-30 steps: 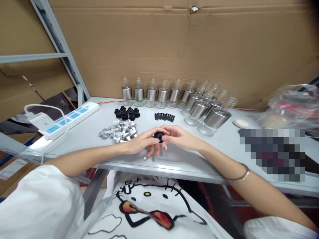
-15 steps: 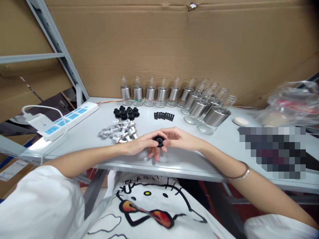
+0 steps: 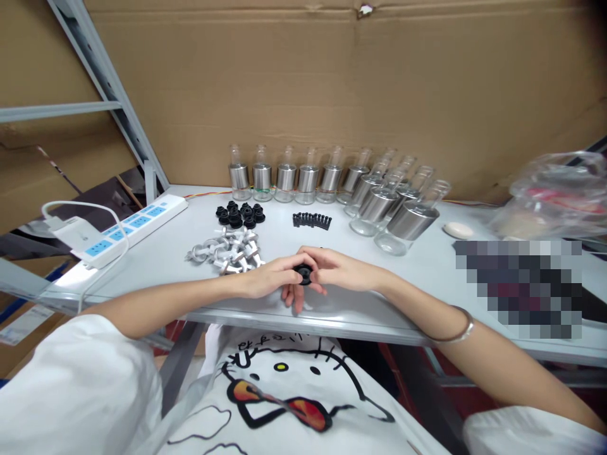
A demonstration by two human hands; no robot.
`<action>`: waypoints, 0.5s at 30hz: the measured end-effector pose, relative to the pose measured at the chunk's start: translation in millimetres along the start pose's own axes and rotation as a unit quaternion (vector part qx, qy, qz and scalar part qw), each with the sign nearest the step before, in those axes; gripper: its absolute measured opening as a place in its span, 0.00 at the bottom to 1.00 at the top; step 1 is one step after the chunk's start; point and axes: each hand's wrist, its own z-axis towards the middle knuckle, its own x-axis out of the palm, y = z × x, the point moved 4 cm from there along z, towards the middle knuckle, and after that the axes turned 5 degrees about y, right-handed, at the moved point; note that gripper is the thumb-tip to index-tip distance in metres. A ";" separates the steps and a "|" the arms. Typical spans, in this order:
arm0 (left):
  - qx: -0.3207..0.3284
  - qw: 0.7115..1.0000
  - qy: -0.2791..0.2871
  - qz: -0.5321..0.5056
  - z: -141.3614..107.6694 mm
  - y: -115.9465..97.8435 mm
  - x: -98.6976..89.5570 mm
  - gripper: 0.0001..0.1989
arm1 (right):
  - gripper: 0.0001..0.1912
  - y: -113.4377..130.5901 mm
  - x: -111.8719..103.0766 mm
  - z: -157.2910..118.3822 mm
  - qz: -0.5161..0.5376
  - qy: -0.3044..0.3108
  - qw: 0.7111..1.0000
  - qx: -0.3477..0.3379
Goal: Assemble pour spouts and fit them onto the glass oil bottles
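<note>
Between my two hands, just above the near edge of the table, is a round black cap (image 3: 304, 273) with a ringed face turned toward me. My left hand (image 3: 275, 277) grips its left side with thumb and fingers. From the right, my right hand (image 3: 339, 269) pinches the same cap, its thumb on the rim. The undersides of the fingers and the back of the cap are hidden. Beyond my left hand lie a heap of white and silver pourer-like pieces (image 3: 232, 251) and a cluster of similar black caps (image 3: 240, 215). Several small black tube-like parts (image 3: 312, 220) lie in a row ahead.
Several glass bottles with metal sleeves (image 3: 308, 179) line the back, curving forward at the right. A white power strip (image 3: 137, 227) with a plugged-in charger stands at the left. To the right are a white oval object (image 3: 458, 230), a plastic bag (image 3: 545, 202) and a blurred-out dark item (image 3: 526, 291).
Both hands stay on the black cap and have shifted very slightly toward me. The fingers beneath it have changed position a little. Everything else on the table is as before.
</note>
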 end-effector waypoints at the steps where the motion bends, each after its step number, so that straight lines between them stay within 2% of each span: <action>1: -0.004 1.000 -0.001 0.001 0.3 -0.2 0.0 0.11 | 0.07 -0.4 0.1 0.4 0.002 0.000 1.000 -0.002; 15: -0.017 1.000 -0.005 -0.001 0.0 -1.1 -0.3 0.12 | 0.09 3.3 7.8 1.9 0.028 0.040 0.999 -0.020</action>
